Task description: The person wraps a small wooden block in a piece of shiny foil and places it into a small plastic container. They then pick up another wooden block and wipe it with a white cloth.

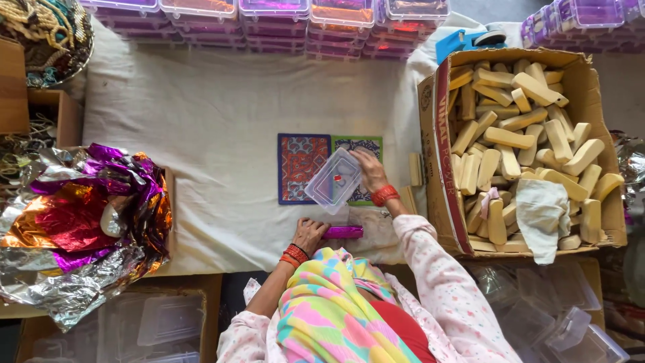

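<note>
My right hand (369, 171) grips a clear plastic box (332, 180), held tilted above two patterned square mats, one red and blue (299, 168), one green-edged (368, 144). Something small and red shows through the box. Closer to me, my left hand (308, 233) rests on the white cloth (201, 121), fingers on the left end of a small bar wrapped in purple foil (344, 232). Both wrists carry red bangles.
At the right stands an open cardboard carton (437, 134) full of pale yellow bars, with a white cloth on them. Crumpled coloured foil sheets (74, 222) pile up at the left. Stacked purple-tinted clear boxes (275, 20) line the far edge; empty clear boxes (168, 323) lie near me.
</note>
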